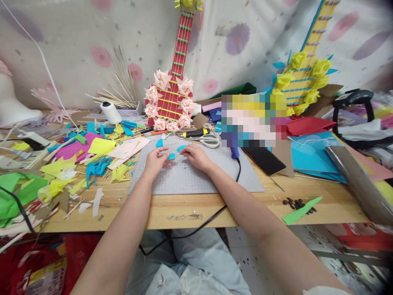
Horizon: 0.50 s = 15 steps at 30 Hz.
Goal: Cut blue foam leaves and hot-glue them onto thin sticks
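Observation:
My left hand (156,159) and my right hand (196,156) meet over a grey cutting mat (196,180) on a wooden table (331,200). Between their pinched fingertips is a small blue paper piece (171,156). Two more blue paper pieces (159,143) lie on the mat just beyond the fingers, one of them (181,147) close to my right hand. Both hands' fingers are curled in a pinch.
A red cardboard guitar with pink paper roses (172,98) leans at the back, a yellow-flowered one (302,82) to its right. Scissors (208,141), a yellow cutter (193,132), a glue gun (235,152) with black cord, a phone (264,159) and coloured paper scraps (61,164) surround the mat.

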Motion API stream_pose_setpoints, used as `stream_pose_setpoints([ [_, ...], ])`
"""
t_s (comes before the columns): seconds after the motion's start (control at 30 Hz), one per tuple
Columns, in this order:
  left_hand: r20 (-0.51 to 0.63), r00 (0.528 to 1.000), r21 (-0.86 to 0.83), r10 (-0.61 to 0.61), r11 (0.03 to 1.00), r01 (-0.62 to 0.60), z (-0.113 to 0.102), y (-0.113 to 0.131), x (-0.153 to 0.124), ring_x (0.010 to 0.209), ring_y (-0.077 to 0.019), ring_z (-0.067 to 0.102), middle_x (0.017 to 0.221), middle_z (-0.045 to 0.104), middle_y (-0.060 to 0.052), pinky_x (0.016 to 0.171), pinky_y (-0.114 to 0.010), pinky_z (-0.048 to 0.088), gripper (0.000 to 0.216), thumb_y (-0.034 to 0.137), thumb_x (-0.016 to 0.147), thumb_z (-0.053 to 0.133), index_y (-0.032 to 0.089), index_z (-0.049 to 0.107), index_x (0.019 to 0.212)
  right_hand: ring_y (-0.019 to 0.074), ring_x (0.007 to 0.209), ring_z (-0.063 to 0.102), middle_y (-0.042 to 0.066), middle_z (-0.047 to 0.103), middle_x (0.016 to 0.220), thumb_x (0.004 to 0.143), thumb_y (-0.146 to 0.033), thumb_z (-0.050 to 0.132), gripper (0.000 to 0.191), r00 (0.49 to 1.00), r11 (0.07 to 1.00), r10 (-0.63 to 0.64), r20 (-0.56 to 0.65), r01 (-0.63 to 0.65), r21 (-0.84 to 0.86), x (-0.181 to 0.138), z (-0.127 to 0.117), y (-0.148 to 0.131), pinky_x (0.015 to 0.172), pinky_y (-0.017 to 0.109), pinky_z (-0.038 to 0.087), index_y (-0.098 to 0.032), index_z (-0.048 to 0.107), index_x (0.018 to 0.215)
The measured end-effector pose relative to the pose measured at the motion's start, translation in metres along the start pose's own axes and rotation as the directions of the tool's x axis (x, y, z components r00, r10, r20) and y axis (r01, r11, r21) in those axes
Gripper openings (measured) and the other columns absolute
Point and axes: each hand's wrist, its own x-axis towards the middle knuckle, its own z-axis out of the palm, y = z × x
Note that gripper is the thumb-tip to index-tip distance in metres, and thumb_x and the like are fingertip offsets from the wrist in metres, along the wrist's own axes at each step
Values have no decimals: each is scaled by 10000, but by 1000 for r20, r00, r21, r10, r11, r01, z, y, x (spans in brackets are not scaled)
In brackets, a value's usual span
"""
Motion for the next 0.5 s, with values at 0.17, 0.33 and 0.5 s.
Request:
stream_pose_setpoints([
  [0.17,0,1000,0,-1,1000,1,0,-1,1,635,-185,656,664,641,-43,464,-240,519,339,206,677,637,111,554,991,151,841,502,40,615,829,818,-176,498,131,1000,1000,-1,-6,1,-17,0,1,1,798,285,373,-192,628,821],
  [0.33,3,1000,-4,-3,1000,3,0,0,0,635,-180,655,645,635,-34,460,-228,518,341,188,679,628,113,557,1004,152,842,500,46,612,832,824,-181,489,138,1000,1000,-2,1,2,-26,0,1,-1,800,286,372,-187,627,828],
  [0.5,-3,1000,0,-6,1000,6,0,0,0,641,-189,656,663,641,-43,473,-247,523,385,223,662,651,109,555,1017,150,844,500,46,609,834,824,-177,487,140,1000,1000,9,9,-9,-27,0,1,-2,795,287,370,-187,626,826],
])
